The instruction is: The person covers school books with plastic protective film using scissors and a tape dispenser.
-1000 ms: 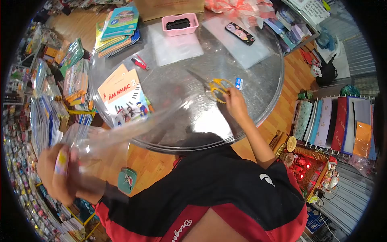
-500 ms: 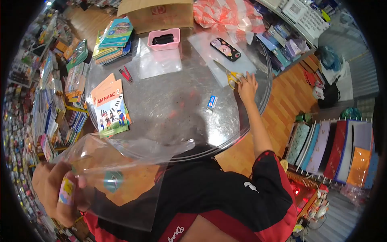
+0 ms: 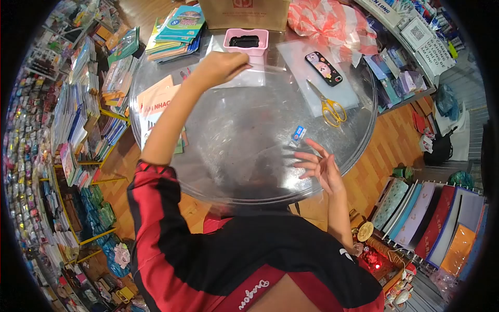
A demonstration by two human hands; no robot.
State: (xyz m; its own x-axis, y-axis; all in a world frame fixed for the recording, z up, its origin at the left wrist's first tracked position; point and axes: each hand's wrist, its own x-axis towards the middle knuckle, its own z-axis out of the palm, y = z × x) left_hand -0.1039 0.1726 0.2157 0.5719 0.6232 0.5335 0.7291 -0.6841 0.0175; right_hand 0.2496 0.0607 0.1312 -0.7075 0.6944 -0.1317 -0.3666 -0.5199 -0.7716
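My left hand (image 3: 221,70) is raised over the back of the round table (image 3: 208,179), its fingers pinched on a clear plastic sheet (image 3: 275,99) that hangs above the tabletop. The sheet is hard to make out against the metal. Near the right front of the table, my right hand (image 3: 321,169) has its fingers spread and holds nothing. Just beyond its fingertips lies a small blue and white packet (image 3: 298,133). Yellow-handled scissors (image 3: 332,112) rest partly on a stack of clear sheets (image 3: 312,93), beside a phone in a black patterned case (image 3: 324,68).
A pink basket (image 3: 260,51) with a black item stands at the back, before a cardboard box (image 3: 244,15). Notebooks (image 3: 176,34) and music books (image 3: 156,109) lie at the left. A striped plastic bag (image 3: 332,28) is at the back right.
My left hand has swung from the lower left to above the table with the clear sheet. My right hand has left the scissors and moved nearer the front edge.
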